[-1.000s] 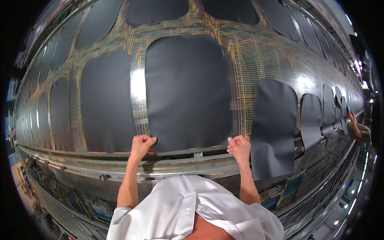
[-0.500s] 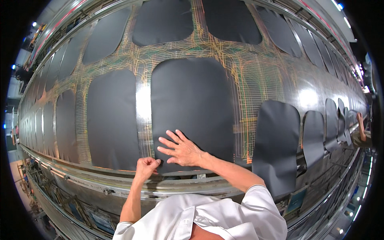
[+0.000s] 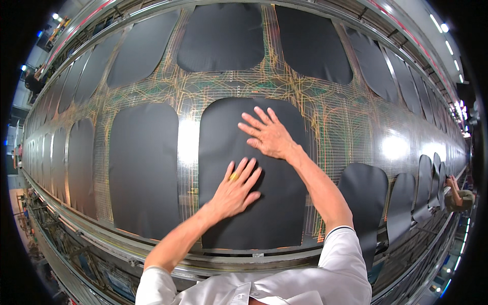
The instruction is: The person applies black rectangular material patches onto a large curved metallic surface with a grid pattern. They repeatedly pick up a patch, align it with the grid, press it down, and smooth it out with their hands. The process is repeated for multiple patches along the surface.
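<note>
In front of me a dark grey, round-cornered sheet lies flat on a long metal table. My left hand, a yellow band on one finger, rests near the sheet's middle with its fingers stretched out. Further up and to the right, my right hand lies spread on the same sheet, close to its far end. Neither hand holds anything. The sheet's near edge runs along coloured marking lines at the table's front.
Another grey sheet lies to the left. At the right, a sheet hangs over the front edge. A far row includes one sheet. Coloured lines cross the table. At the far right, another person's arm reaches in.
Both hands have moved away from the sheet's near edge toward its middle and far part. My left hand has opened from a pinch at the near corner. The view has shifted.
</note>
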